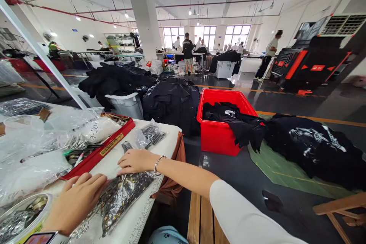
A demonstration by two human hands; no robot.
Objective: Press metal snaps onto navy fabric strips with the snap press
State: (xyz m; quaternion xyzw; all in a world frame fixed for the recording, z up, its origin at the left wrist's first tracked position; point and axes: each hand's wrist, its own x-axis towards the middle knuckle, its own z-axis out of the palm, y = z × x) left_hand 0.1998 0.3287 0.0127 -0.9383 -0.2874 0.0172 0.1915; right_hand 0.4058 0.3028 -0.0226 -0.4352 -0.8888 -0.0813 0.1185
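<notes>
A clear plastic bag (126,196) full of small dark and gold-coloured pieces lies on the white table, near its right edge. My right hand (139,161), with a silver bangle at the wrist, reaches over the bag's upper end, its fingers closed on the plastic there. At the bag's left side is my left hand (77,198), fingers bent and meeting the plastic; the fingertips are partly hidden. Just beyond my right hand lies another clear bag (153,132) with dark pieces. A round tub (48,206) of metal rings and fittings stands beside my left wrist.
A red tray (97,156) of bagged parts crosses the table. A red bin (220,137) with black garments stands on the floor beyond the table. Black garments (171,103) are heaped behind. A wooden bench (196,217) is near me. Several people work farther off.
</notes>
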